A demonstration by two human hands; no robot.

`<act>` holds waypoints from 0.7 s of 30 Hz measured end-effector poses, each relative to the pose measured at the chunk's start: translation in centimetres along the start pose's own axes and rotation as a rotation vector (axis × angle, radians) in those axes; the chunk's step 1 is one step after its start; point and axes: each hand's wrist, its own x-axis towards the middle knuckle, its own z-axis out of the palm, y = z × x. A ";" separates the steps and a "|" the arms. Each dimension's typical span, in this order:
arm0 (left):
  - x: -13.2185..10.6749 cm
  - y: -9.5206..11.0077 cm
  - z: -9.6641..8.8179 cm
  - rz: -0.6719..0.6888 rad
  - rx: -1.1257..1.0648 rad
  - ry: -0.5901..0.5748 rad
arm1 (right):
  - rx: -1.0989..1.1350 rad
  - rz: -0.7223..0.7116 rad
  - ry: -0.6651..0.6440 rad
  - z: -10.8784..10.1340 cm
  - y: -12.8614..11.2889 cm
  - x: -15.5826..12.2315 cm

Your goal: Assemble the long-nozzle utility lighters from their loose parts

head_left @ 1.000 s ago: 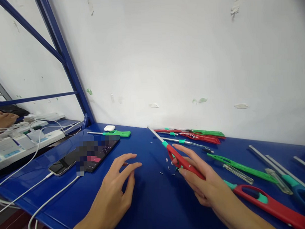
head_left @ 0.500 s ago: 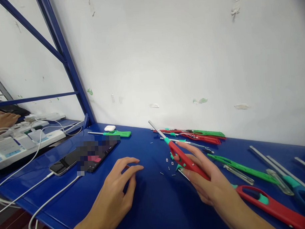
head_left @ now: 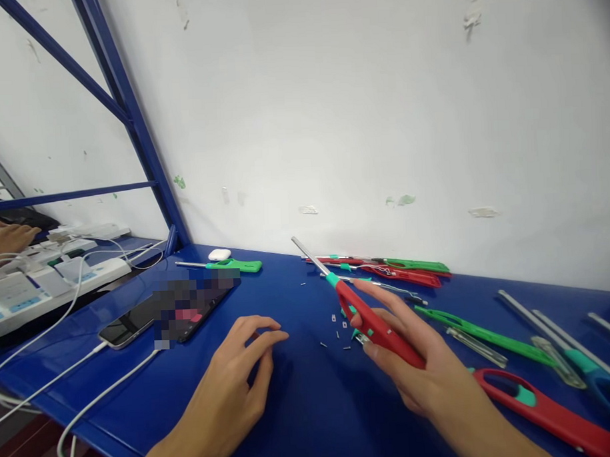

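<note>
A red long-neck gas lighter (head_left: pixel 376 323) is gripped in my right hand (head_left: pixel 414 351), its metal tube tilted up to the left. My left hand (head_left: pixel 240 371) hovers over the blue table with bent fingers apart and nothing in it. Between the hands lie small loose parts, among them a tiny screw (head_left: pixel 324 344) and a small metal piece (head_left: pixel 333 318). Some teal parts sit partly hidden behind the held lighter. Beside my right wrist rests another red lighter (head_left: pixel 551 410) with a teal trigger.
Several opened lighter shells (head_left: pixel 411 271) lie along the wall. A green shell half (head_left: pixel 489 335), clear tubes and a blue lighter (head_left: pixel 598 378) are at the right. A green lighter (head_left: pixel 239 266), white case (head_left: pixel 219 255), phone (head_left: pixel 131 324) with cables and power strips (head_left: pixel 62 290) occupy the left, where another person's hand (head_left: pixel 8 239) shows.
My right hand has shifted the red lighter slightly, its tube tip now a little further left and higher. My left hand has barely moved.
</note>
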 end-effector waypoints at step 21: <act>0.0 0.1 0.0 0.008 -0.076 -0.035 | 0.073 0.129 0.047 -0.1 -0.4 0.1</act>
